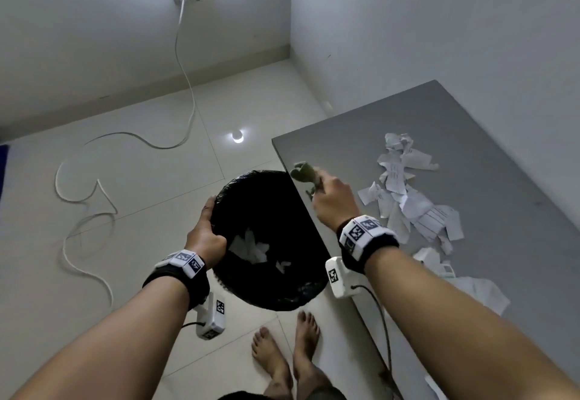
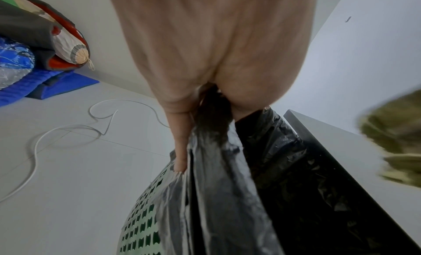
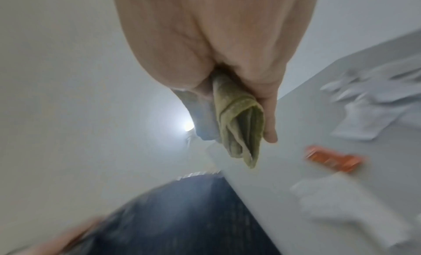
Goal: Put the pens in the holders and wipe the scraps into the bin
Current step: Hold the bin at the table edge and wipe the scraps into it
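Home room: folded bedding (image 2: 27,61) on tiled floor (image 1: 125,180).

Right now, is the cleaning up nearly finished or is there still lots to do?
About halfway, at a guess. Some paper bits already lie inside the bin. The left hand holds the bin at the table edge, and the right hand holds a green cloth over that edge. A big pile of scraps still waits on the table. No pens or holders can be made out, so that part is unknown.
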